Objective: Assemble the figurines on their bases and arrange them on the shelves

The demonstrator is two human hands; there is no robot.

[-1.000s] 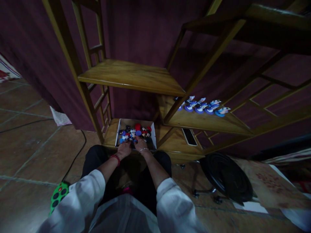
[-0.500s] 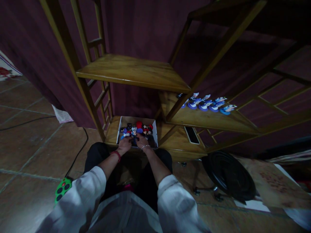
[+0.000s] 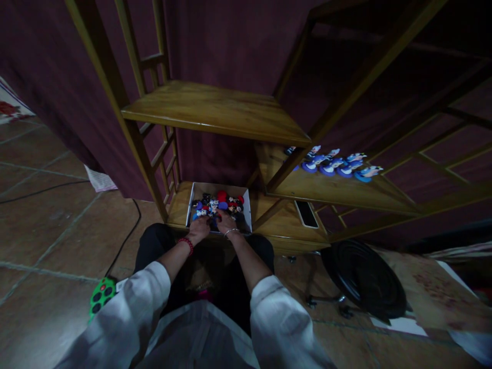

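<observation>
A shallow white box [image 3: 249, 209] full of small figurines [image 3: 232, 206] in red, black, blue and white stands on the low wooden shelf before me. My left hand [image 3: 200, 226], below a red bead bracelet, reaches over its front side with the fingers curled in. Close beside it, my right hand [image 3: 226, 222], with a thin silvery bracelet at the wrist, is bent inward among the figurines. The fingertips of both hands nearly meet over a dark spot in the box. What they pinch there is too dark and small to name.
More figurines [image 3: 331, 165] on blue and purple bases stand in rows on the higher shelf at right. A phone [image 3: 306, 214] lies on the low shelf. A wooden shelf board [image 3: 215, 110] overhangs the box. A black round stool [image 3: 363, 279] and a green device [image 3: 102, 294] are on the floor.
The view has shifted slightly, so the shelves and box sit a little farther right. Both hands stay together in the box, with only small finger movement.
</observation>
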